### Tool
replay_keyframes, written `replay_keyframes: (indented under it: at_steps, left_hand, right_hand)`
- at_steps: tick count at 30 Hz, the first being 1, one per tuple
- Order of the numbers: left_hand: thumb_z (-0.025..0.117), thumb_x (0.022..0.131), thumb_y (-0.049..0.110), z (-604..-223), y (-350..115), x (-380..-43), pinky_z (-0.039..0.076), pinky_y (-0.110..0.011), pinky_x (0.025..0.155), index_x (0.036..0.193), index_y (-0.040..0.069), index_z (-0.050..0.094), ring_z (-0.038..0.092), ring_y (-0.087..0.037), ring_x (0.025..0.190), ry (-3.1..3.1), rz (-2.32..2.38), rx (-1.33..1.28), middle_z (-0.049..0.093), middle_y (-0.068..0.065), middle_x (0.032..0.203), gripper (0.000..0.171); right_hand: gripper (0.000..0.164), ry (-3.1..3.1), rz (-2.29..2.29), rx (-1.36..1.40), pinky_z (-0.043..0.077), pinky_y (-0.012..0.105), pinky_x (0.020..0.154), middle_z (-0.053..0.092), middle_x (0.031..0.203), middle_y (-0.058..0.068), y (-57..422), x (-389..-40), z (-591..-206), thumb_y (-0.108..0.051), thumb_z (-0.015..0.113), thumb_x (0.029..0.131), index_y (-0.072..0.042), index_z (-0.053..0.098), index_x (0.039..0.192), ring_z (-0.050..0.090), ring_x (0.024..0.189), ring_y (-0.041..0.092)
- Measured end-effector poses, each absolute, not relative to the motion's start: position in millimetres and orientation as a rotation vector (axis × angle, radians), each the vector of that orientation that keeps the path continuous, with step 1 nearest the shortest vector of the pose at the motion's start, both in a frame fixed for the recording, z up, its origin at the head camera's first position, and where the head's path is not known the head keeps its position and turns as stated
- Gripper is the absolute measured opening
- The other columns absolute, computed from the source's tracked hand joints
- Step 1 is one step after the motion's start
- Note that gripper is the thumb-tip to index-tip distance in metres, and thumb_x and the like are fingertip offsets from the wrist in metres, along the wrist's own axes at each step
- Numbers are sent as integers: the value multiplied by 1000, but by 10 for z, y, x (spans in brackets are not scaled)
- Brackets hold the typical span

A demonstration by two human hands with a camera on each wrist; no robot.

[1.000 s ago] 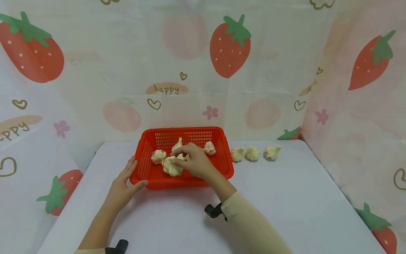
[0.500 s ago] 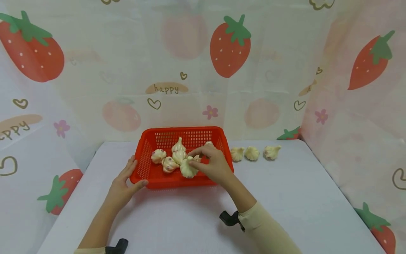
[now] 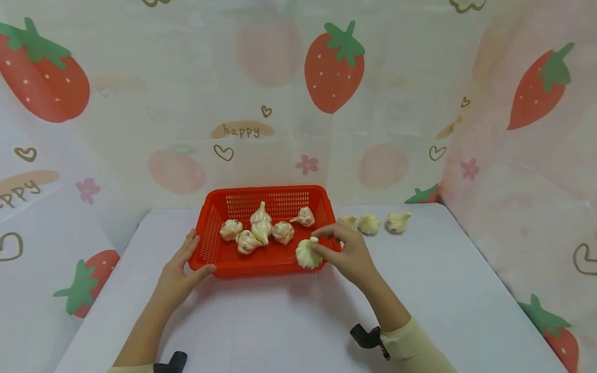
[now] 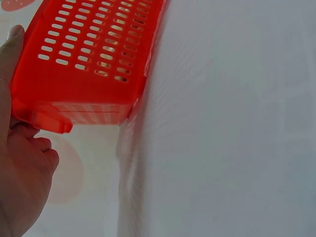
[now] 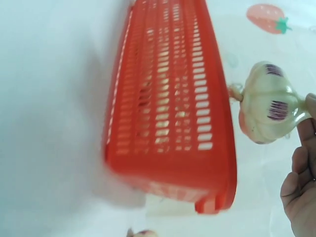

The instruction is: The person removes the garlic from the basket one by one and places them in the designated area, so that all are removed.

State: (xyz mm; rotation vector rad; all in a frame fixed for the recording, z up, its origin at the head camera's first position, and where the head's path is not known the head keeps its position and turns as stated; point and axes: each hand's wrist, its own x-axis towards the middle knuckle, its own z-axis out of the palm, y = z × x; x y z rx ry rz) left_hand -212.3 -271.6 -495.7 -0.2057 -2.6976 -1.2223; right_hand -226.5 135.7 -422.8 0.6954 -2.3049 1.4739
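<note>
Currently I have the garlic bulb (image 3: pixel 306 255) hanging over the near right corner of the red basket (image 3: pixel 258 270), its stem (image 5: pixel 300 110) pinched between the right hand's (image 3: pixel 349 257) thumb and fingers. The left hand (image 3: pixel 179 278) grips the basket's left end. I'd worry that a slack pinch drops the bulb, or a low swing clips the rim and jolts the other bulbs (image 3: pixel 247 242).

Red basket (image 3: pixel 261 270): 1
Garlic bulbs (image 3: pixel 283 232) inside: I count 6
Bulb (image 3: pixel 307 255) I hold: 1
Bulbs (image 3: pixel 397 223) on table (image 3: pixel 270 324): 3
My hands (image 3: pixel 351 256): 2
Wrist cameras (image 3: pixel 366 336): 2
</note>
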Motion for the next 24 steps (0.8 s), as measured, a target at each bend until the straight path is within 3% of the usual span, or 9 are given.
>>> replay_keyframes:
  at_steps: [5,12,19,24]
  left_hand:
    - [77,89,49,-4950,-2727,-2130,26,-70,117,164,19,21,10,-31,159,-2708,-1216,-194,10,7,173,98]
    - [76,90,49,-4955,-2737,-2131,26,-72,116,165,20,20,9,-31,160,-2723,-1224,-180,9,6,173,98]
    - [77,90,46,-4952,-2728,-2126,26,-71,117,164,20,21,10,-31,160,-2710,-1238,-184,10,7,172,97]
    - [76,90,48,-4929,-2722,-2116,28,-71,116,165,21,20,10,-31,160,-2728,-1222,-171,9,6,173,98]
  right_hand:
    - [22,-2303,1445,641,47,33,79,74,100,6,1510,-2233,-4255,-3,84,83,-8,77,103,57,91,32]
    - [19,-2258,1428,614,43,24,78,73,98,10,1654,-2056,-4069,3,81,83,-3,74,100,55,88,18]
    - [20,-2235,1457,583,44,35,79,73,103,13,1788,-2060,-4003,3,80,84,-1,74,102,53,89,16]
    - [19,-2251,1432,538,42,28,79,70,98,13,1882,-2069,-3979,3,80,84,-1,74,102,51,89,13]
